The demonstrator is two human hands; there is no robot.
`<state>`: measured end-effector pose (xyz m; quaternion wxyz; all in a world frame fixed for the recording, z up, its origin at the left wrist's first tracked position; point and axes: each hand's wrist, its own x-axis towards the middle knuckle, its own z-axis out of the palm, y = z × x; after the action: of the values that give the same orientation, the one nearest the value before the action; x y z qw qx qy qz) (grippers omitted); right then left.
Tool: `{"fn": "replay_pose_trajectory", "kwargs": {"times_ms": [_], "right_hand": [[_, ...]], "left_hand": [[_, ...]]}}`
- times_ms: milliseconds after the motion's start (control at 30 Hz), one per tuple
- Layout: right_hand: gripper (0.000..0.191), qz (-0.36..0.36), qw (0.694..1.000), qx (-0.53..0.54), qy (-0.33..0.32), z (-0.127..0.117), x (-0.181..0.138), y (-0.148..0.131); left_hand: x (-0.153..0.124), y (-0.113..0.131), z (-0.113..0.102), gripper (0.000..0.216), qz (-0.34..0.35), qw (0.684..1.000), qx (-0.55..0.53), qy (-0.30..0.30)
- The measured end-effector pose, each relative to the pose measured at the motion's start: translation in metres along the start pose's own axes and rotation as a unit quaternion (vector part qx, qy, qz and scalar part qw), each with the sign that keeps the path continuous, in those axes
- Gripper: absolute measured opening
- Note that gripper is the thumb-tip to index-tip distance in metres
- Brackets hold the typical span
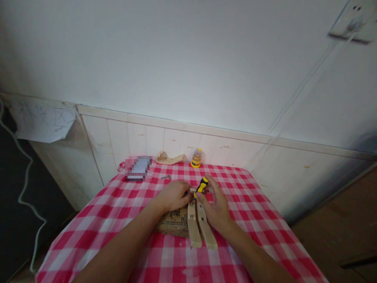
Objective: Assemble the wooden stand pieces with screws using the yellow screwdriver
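Observation:
Two pale wooden slats lie side by side on a red-and-white checked tablecloth, joined to a flat engraved wooden piece. My right hand is closed round a small yellow-and-black screwdriver, its tip down at the far end of the slats. My left hand rests curled on the wooden piece, its fingertips pinched at the same spot by the screwdriver tip. What the left fingers pinch is too small to make out.
At the table's far edge lie a curved wooden part, a yellow jar of bits, a blurred-out flat object and a loose screw. Behind stands a white panelled wall; a cable hangs at left.

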<state>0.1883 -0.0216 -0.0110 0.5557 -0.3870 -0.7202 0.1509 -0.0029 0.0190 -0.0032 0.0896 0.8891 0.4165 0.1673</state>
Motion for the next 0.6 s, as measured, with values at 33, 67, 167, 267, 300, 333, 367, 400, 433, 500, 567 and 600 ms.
{"fn": "replay_pose_trajectory", "kwargs": {"times_ms": [33,67,167,267,300,333,367,400,433,500,567,600], "right_hand": [[0.054,0.003,1.0,0.002,-0.01,-0.0007,0.0005,-0.0011],[0.055,0.006,1.0,0.006,-0.022,-0.0015,0.0009,-0.0022],[0.058,0.01,0.998,0.024,-0.052,-0.0029,0.0017,-0.0039],[0.059,0.005,0.998,0.031,-0.047,-0.003,0.0022,-0.0023],[0.058,0.001,0.999,0.029,-0.04,-0.0029,0.0023,-0.0015],[0.056,-0.001,0.999,0.025,-0.033,-0.0027,0.0025,-0.0007],[0.054,-0.003,0.999,0.021,-0.027,-0.0025,0.0027,-0.0001],[0.052,-0.003,1.0,0.018,-0.023,-0.0024,0.0029,0.0002],[0.051,-0.002,1.0,0.017,-0.021,-0.0022,0.003,0.0002],[0.05,0.003,1.0,0.018,-0.017,-0.002,0.0031,-0.0005],[0.05,0.009,1.0,0.022,-0.012,-0.0018,0.0031,-0.0013],[0.05,0.012,1.0,0.023,-0.01,-0.0017,0.0031,-0.0016]], "left_hand": [[0.0,0.0,0.0001,0.028,0.0,1.0,0.0,0.0],[0.0001,-0.0001,0.0004,0.028,-0.001,1.0,0.001,0.0],[0.0004,-0.0005,0.0011,0.028,-0.004,1.0,0.002,0.0],[0.0005,-0.0008,0.0011,0.029,-0.002,1.0,0.003,0.0],[0.0005,-0.0007,0.0009,0.029,-0.002,1.0,0.003,0.0],[0.0004,-0.0006,0.0006,0.029,-0.002,1.0,0.002,0.0],[0.0002,-0.0005,0.0002,0.029,-0.002,1.0,0.002,-0.001],[0.0,-0.0003,-0.0002,0.029,-0.002,1.0,0.001,-0.001],[-0.0001,-0.0002,-0.0004,0.029,-0.003,1.0,0.0,-0.001],[-0.0004,0.0,-0.0006,0.029,-0.004,1.0,-0.002,-0.002],[-0.0004,-0.0003,-0.0002,0.029,-0.006,1.0,-0.003,-0.001],[-0.0003,-0.0005,0.0001,0.029,-0.006,1.0,-0.004,-0.002]]}}
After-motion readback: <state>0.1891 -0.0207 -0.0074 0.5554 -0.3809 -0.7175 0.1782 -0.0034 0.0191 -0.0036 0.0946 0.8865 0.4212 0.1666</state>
